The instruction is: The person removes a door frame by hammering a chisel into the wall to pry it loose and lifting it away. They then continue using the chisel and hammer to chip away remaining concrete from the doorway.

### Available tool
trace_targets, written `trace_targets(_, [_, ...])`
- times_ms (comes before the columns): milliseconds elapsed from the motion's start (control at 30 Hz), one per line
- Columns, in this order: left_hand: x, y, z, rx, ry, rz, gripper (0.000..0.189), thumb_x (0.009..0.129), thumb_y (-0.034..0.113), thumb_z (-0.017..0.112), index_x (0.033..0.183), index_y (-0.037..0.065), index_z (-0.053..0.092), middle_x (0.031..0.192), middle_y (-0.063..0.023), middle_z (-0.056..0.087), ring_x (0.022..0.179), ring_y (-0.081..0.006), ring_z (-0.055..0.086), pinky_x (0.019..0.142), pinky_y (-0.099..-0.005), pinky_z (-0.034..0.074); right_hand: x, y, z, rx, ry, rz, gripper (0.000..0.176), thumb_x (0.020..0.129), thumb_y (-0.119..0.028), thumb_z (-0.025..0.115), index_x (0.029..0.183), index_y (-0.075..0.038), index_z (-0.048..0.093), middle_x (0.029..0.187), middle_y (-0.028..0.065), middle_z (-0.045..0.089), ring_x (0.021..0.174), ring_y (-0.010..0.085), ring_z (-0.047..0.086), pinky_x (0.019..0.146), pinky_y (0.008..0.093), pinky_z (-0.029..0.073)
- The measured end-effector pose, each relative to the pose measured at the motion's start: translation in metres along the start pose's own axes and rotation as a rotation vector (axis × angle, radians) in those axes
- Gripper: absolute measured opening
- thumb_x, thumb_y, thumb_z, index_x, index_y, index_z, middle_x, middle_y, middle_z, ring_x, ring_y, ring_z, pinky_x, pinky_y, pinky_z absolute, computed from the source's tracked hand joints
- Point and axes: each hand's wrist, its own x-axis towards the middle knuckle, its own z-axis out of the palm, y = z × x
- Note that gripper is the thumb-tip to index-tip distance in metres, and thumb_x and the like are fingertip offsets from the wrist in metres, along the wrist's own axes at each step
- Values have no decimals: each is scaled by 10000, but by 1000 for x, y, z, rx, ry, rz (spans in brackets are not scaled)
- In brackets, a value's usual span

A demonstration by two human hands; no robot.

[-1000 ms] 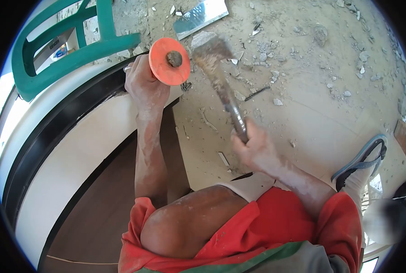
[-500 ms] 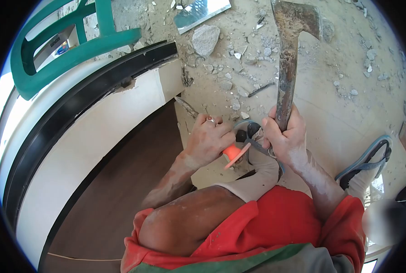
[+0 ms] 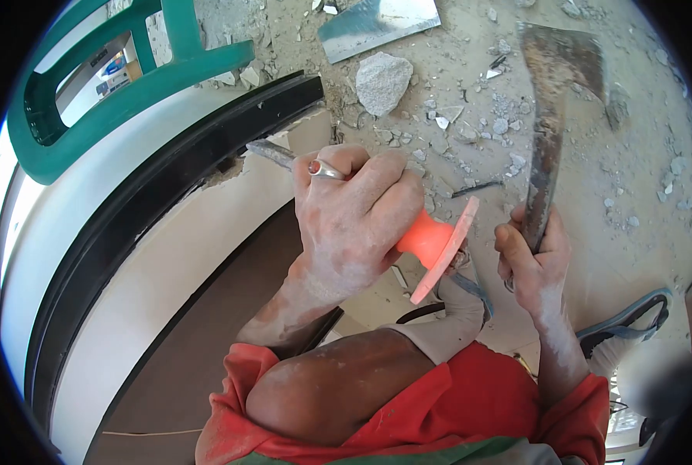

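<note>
My left hand (image 3: 357, 213) is closed around a chisel (image 3: 429, 242) with an orange grip and a flared hand guard. The chisel's grey tip points up and left, overlapping the white panel (image 3: 167, 232) close to a chipped patch beside its black trim (image 3: 121, 186). A silver ring with a reddish stone sits on a finger of that hand. To the right, my right hand (image 3: 540, 256) grips the lower handle of a worn, rusty hatchet (image 3: 546, 132). The hatchet stands head up, its blade facing right.
Rubble and dust cover the floor, with a large grey stone chunk (image 3: 383, 84) and a shiny broken flat piece (image 3: 381, 27) at the top. A green plastic chair (image 3: 152, 77) stands upper left. My sandaled foot (image 3: 625, 322) is at the right.
My left hand has risen with the chisel, bringing its tip up and left over the panel's chipped edge. The hatchet and my right hand have shifted right and slightly down.
</note>
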Motion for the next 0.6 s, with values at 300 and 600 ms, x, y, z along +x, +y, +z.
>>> trace_targets(300, [-1,-22,0,40,52,-158,289,527,106,688,799,95,593,851,-12,609,756,-220,533,682,-374,307,10,-6,-2,108,46,-43,225,905,-104,604,1057,-24,459,713,61,568,478,74,487,427,208,395])
trace_targets(600, [7,-49,-11,82,154,-260,266,621,139,763,839,71,625,823,-47,613,714,-234,524,686,-345,361,5,-5,4,94,22,-58,282,893,-162,642,1043,-8,460,711,39,558,496,55,497,421,203,395])
